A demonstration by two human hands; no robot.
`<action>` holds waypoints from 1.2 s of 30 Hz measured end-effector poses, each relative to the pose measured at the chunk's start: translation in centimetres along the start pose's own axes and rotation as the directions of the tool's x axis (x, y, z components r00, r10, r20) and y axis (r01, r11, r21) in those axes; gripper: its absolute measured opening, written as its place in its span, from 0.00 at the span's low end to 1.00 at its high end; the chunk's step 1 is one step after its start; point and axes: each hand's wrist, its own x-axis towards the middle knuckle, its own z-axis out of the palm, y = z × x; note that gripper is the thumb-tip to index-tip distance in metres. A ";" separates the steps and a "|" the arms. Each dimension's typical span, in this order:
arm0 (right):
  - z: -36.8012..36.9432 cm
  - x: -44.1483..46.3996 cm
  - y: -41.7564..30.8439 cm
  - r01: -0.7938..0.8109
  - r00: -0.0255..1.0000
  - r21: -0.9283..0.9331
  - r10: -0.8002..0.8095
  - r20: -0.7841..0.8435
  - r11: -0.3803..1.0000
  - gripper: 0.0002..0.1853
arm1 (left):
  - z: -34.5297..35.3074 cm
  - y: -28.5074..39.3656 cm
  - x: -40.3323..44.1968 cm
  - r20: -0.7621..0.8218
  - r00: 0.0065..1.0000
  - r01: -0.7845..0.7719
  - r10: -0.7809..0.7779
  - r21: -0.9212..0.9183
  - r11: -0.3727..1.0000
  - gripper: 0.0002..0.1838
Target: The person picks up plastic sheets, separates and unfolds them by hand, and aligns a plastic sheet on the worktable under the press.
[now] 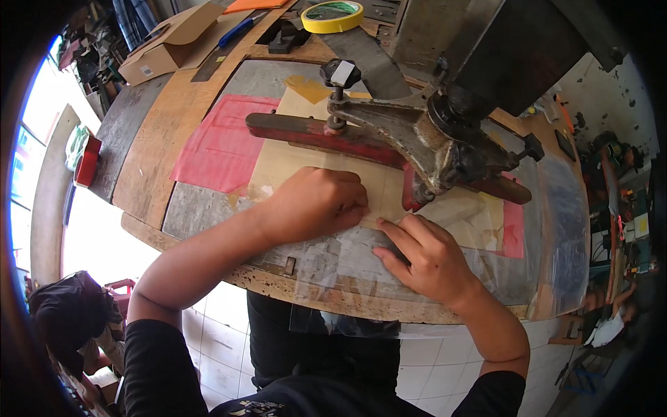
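My left hand (316, 206) is closed, its fingertips pinched together over the cream-coloured sheet (278, 165). What lies between those fingers, if anything, is hidden. Beside it, my right hand (432, 258) rests low with thumb and index finger apart, the index fingertip close to the left fingers. Under the right hand spreads a clear plastic sheet (351, 267), which overhangs the table's front edge. Just behind both hands stands a metal clamp frame (389, 121) with a red-sided bar (313, 133) across the cream sheet.
Pink sheet (219, 142) lies left of the cream one. Yellow tape (333, 17), a cardboard box (170, 45) and a blue-handled tool (240, 29) are at the back. More clear plastic (563, 229) covers the right edge. Another person (76, 320) is low at left.
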 end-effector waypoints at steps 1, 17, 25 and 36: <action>0.0 0.0 0.0 -0.002 1.000 0.000 0.002 0.002 1.000 0.18 | 0.1 0.0 0.0 0.000 1.000 0.001 -0.001 0.000 1.000 0.06; 0.2 -0.3 0.1 -0.011 1.000 -0.012 0.011 -0.007 1.000 0.19 | 0.5 0.8 -0.2 0.070 0.945 -0.320 0.320 0.404 0.857 0.07; 0.3 -0.4 0.1 0.001 1.000 -0.007 -0.001 -0.031 1.000 0.19 | 0.6 1.8 -0.4 0.114 0.905 -0.409 0.411 0.506 0.760 0.07; 0.3 -0.5 0.2 -0.004 0.999 -0.010 0.003 -0.038 1.000 0.18 | 0.6 2.8 0.1 0.280 0.894 -0.448 0.350 0.554 0.702 0.07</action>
